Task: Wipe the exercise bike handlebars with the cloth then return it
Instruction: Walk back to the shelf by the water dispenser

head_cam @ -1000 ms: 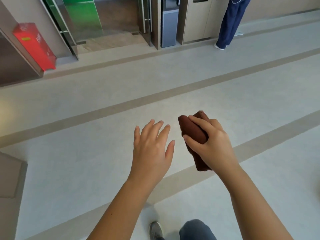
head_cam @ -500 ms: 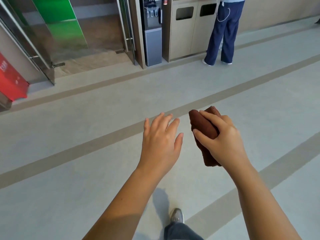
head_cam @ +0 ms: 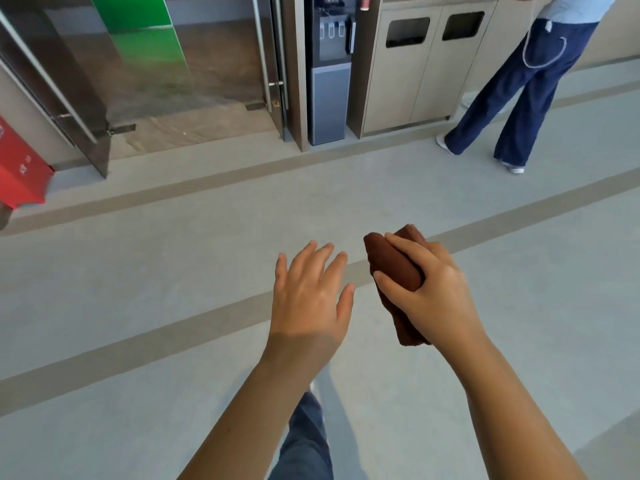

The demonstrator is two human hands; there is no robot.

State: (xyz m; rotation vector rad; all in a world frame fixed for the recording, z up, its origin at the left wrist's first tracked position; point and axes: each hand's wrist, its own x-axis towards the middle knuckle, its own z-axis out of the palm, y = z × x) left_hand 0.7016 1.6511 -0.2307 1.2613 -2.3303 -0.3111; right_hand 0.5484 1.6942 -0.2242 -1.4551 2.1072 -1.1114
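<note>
View from a head camera, looking down past two bare forearms at a pale grey floor [head_cam: 145, 271] crossed by darker tan stripes.

At the far left edge, part of a red box [head_cam: 19, 168] sits against the wall. Next to it is a glass door [head_cam: 145, 64] with a green panel and metal handles, and wood flooring behind it. Right of the door stands a dark water dispenser [head_cam: 329, 71], then a beige cabinet [head_cam: 415, 81] with two dark bin openings near its top. At the far right, another person [head_cam: 519, 95] in wide blue trousers and pale shoes stands just beside the cabinet, seen only from the waist down.

In the foreground, the left hand [head_cam: 310, 299] is held out over the floor, palm down, fingers spread and relaxed, grasping nothing. Just to its right, apart from it, the right hand [head_cam: 433, 296] is wrapped around a folded brown cloth [head_cam: 394, 265], thumb on the near side and fingers over the top. The cloth's ends stick out above and below the fist. It is held in the air over a floor stripe.

Below the arms, the wearer's blue trouser leg [head_cam: 306, 445] shows at the bottom edge.
</note>
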